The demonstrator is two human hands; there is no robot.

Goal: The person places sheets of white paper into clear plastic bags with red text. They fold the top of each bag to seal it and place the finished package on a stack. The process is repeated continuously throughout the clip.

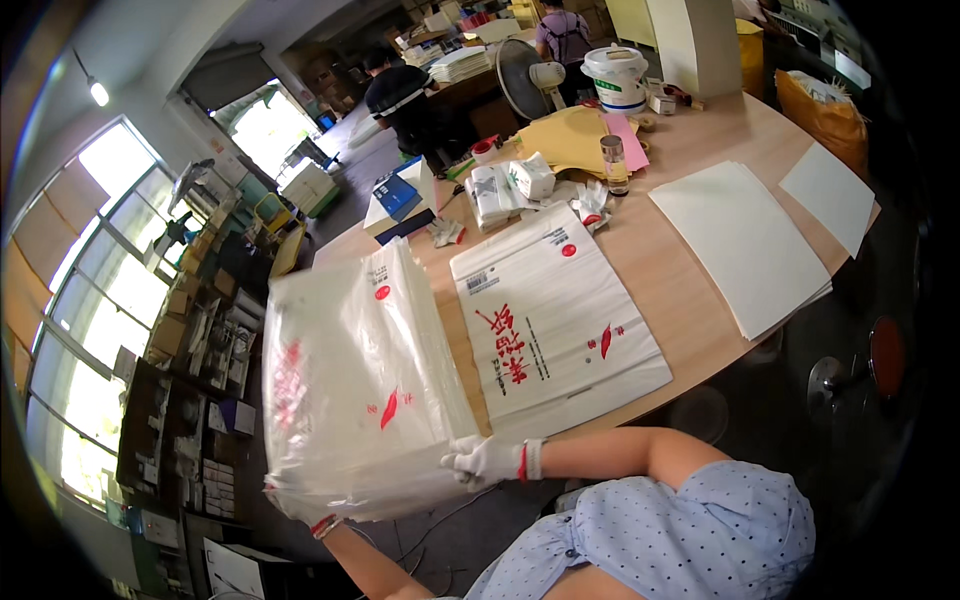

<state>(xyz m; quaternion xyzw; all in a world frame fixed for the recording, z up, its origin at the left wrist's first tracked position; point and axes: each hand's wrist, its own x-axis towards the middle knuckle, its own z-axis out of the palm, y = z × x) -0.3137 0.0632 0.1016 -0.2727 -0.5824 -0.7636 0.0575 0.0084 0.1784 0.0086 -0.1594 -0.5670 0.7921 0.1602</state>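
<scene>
A thick stack of clear-wrapped white paper packs with red print lies tilted toward me at the table's left side, slightly blurred. My right hand, in a white glove with a red-edged cuff, is closed on the plastic at the stack's near right corner. At its near left corner is my left hand; only the glove's cuff shows, and its fingers are hidden by the stack. To the right of the stack, a flat white printed plastic bag lies on the table, touched by neither hand.
White sheets lie on the wooden table at the right. Farther back are a bottle, yellow envelopes, a white bucket, a box with a blue book and a fan. Two people work beyond. A stool stands right.
</scene>
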